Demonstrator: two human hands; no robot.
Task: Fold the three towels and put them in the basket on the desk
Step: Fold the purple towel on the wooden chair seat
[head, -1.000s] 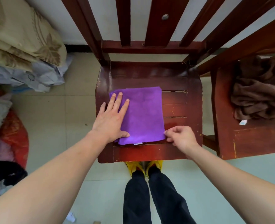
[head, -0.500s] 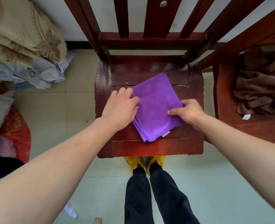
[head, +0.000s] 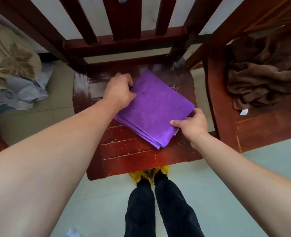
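Observation:
A purple towel (head: 156, 108), folded into a thick square, is turned like a diamond over the seat of a dark red wooden chair (head: 131, 158). My left hand (head: 120, 90) grips its upper left edge, fingers curled under. My right hand (head: 191, 124) pinches its lower right edge, thumb on top. A crumpled brown towel (head: 261, 82) lies on the seat of a second wooden chair (head: 264, 132) at the right. No basket or desk is in view.
The chair's slatted back (head: 124, 19) rises just behind the towel. Bedding and cloth (head: 13, 69) are piled on the floor at the left. My legs and yellow shoes (head: 149, 175) stand right in front of the chair.
The towel lay flat under my left palm a second ago. Both hands have since taken hold of its edges and turned it clockwise, and my view has moved closer.

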